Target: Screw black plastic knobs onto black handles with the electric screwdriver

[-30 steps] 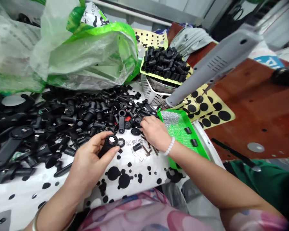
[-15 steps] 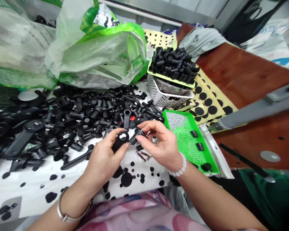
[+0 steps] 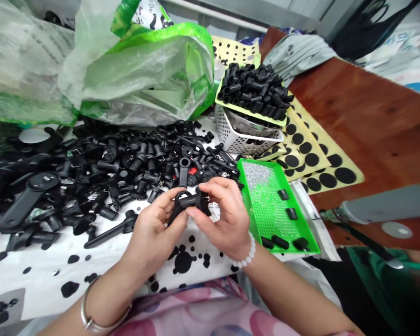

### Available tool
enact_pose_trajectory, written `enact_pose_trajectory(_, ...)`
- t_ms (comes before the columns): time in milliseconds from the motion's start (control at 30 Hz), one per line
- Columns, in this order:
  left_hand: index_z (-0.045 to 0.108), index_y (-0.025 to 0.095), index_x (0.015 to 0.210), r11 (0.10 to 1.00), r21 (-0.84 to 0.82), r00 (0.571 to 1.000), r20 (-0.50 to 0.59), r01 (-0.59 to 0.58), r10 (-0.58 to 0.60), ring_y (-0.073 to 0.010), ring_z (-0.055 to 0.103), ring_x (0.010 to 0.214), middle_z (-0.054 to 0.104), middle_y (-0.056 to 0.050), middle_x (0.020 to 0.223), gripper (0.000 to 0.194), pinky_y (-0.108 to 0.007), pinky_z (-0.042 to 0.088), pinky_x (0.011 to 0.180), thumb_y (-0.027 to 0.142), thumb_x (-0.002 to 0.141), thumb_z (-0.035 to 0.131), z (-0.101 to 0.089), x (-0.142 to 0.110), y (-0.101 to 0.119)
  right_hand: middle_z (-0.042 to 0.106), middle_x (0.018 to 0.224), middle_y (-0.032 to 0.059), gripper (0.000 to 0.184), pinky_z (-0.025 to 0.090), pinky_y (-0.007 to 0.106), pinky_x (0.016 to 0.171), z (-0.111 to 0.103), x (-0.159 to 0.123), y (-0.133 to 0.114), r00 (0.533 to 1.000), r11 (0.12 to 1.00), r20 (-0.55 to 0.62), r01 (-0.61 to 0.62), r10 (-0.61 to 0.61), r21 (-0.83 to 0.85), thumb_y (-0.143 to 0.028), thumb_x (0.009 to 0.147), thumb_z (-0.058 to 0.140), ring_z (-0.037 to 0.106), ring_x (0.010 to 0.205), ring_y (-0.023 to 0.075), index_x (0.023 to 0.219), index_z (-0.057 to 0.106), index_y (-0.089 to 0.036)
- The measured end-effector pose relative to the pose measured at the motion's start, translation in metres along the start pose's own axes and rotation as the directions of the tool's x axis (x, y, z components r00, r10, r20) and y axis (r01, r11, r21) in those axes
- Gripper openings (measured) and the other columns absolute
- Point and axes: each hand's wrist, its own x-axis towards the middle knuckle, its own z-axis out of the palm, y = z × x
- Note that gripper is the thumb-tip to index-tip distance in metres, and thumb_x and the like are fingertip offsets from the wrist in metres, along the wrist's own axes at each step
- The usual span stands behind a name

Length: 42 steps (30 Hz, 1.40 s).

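Observation:
My left hand [image 3: 157, 228] is closed on a black plastic part with a ring-shaped end [image 3: 178, 205], pinched between thumb and fingers. In my right hand [image 3: 227, 219] is a black cylindrical plastic piece with a round flange [image 3: 191, 200], its narrow end against the ring. A small bit of metal shows at the flange side. Fingers hide much of both parts. Just beyond the hands lies a black arm-shaped part with a round eye [image 3: 184, 170]. A heap of similar black parts [image 3: 126, 158] spreads to the left.
A green tray [image 3: 315, 233] at the right holds small silvery pieces and several black tubes. Behind it, a yellow tray [image 3: 233, 108] of black tubes tops a white perforated basket [image 3: 227, 135]. Yellow sheets with black dots [image 3: 353, 172], a grey tool [image 3: 388, 203] and plastic bags [image 3: 140, 79] surround.
My right hand has come back from the pile with the flanged cylinder and brought it against the ring in my left hand. The grey tool has swung down to the right.

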Motion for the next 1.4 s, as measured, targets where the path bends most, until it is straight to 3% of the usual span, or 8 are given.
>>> enact_pose_trajectory(133, 0.06, 0.016, 0.105, 0.952, -0.278, 0.987, 0.128, 0.129, -0.096, -0.012, 0.062, 0.066, 0.069, -0.001, 0.076, 0.035, -0.02, 0.049, 0.061, 0.029, 0.074, 0.07, -0.006, 0.0, 0.005, 0.056, 0.107, 0.0079, 0.039, 0.055, 0.037, 0.083, 0.002, -0.006, 0.004, 0.999, 0.993, 0.004, 0.043, -0.044, 0.108, -0.022, 0.08, 0.067, 0.054, 0.102, 0.0199, 0.117, 0.052, -0.022)
enact_pose_trajectory(267, 0.06, 0.015, 0.096, 0.901, -0.362, 0.967, 0.167, 0.239, -0.19, -0.009, 0.052, 0.047, 0.06, 0.003, 0.054, 0.033, -0.018, 0.042, 0.045, 0.044, 0.08, 0.063, -0.005, 0.0, 0.004, 0.058, 0.108, 0.0082, 0.044, 0.052, 0.038, 0.091, 0.002, -0.008, 0.005, 0.993, 0.987, 0.004, 0.116, -0.117, 0.111, -0.02, 0.08, 0.068, 0.054, 0.106, 0.0199, 0.12, 0.051, -0.023)
enact_pose_trajectory(400, 0.059, 0.017, 0.093, 0.883, -0.368, 0.955, 0.155, 0.292, -0.251, -0.0078, 0.053, 0.043, 0.062, 0.003, 0.058, 0.032, -0.018, 0.044, 0.043, 0.043, 0.076, 0.069, -0.003, 0.001, 0.002, 0.056, 0.113, 0.0109, 0.044, 0.052, 0.038, 0.092, -0.005, -0.009, 0.005, 0.985, 0.987, 0.09, 0.137, -0.144, 0.085, -0.025, 0.083, 0.066, 0.055, 0.107, 0.021, 0.124, 0.049, -0.021)
enact_pose_trajectory(600, 0.056, 0.016, 0.095, 0.841, -0.415, 0.93, 0.267, 0.349, -0.254, -0.0087, 0.057, 0.047, 0.065, 0.001, 0.061, 0.031, -0.019, 0.05, 0.048, 0.036, 0.076, 0.071, -0.008, 0.0, 0.001, 0.053, 0.122, 0.0142, 0.043, 0.051, 0.036, 0.096, -0.023, -0.009, 0.003, 0.937, 0.969, 0.25, 0.248, -0.243, 0.009, -0.016, 0.087, 0.056, 0.053, 0.115, 0.0209, 0.129, 0.046, -0.016)
enact_pose_trajectory(733, 0.054, 0.018, 0.094, 0.843, -0.411, 0.927, 0.286, 0.347, -0.242, -0.0084, 0.059, 0.046, 0.067, 0.002, 0.063, 0.029, -0.019, 0.051, 0.048, 0.034, 0.077, 0.071, -0.008, 0.0, -0.003, 0.054, 0.118, 0.0145, 0.041, 0.05, 0.031, 0.098, -0.028, -0.008, 0.005, 0.913, 0.952, 0.291, 0.305, -0.288, -0.015, -0.016, 0.087, 0.058, 0.053, 0.114, 0.0188, 0.127, 0.048, -0.012)
enact_pose_trajectory(933, 0.052, 0.019, 0.092, 0.899, -0.357, 0.958, 0.222, 0.253, -0.181, -0.0077, 0.058, 0.044, 0.066, 0.004, 0.057, 0.027, -0.017, 0.049, 0.046, 0.035, 0.079, 0.069, -0.009, -0.001, -0.009, 0.055, 0.114, 0.0143, 0.039, 0.05, 0.028, 0.096, -0.021, -0.011, 0.005, 0.933, 0.956, 0.242, 0.288, -0.267, -0.052, -0.017, 0.084, 0.063, 0.054, 0.111, 0.0177, 0.121, 0.051, -0.01)
enact_pose_trajectory(1233, 0.051, 0.017, 0.097, 0.945, -0.284, 0.985, 0.102, 0.163, -0.139, -0.0059, 0.055, 0.048, 0.061, 0.006, 0.059, 0.034, -0.014, 0.046, 0.047, 0.038, 0.077, 0.068, 0.002, 0.0, -0.006, 0.056, 0.113, 0.0097, 0.046, 0.048, 0.037, 0.097, 0.001, -0.023, 0.003, 0.997, 0.983, 0.071, -0.018, 0.005, 0.18, -0.006, 0.08, 0.059, 0.052, 0.111, 0.0197, 0.123, 0.05, -0.02)
enact_pose_trajectory(1400, 0.051, 0.018, 0.112, 0.985, -0.095, 0.984, 0.118, 0.146, -0.135, -0.0095, 0.056, 0.052, 0.061, 0.003, 0.069, 0.037, -0.021, 0.049, 0.049, 0.043, 0.085, 0.056, -0.001, 0.0, -0.013, 0.058, 0.103, 0.0066, 0.042, 0.054, 0.036, 0.086, 0.005, -0.026, 0.005, 0.969, 0.896, -0.026, -0.216, 0.245, 0.387, -0.011, 0.079, 0.062, 0.061, 0.095, 0.0173, 0.119, 0.053, -0.023)
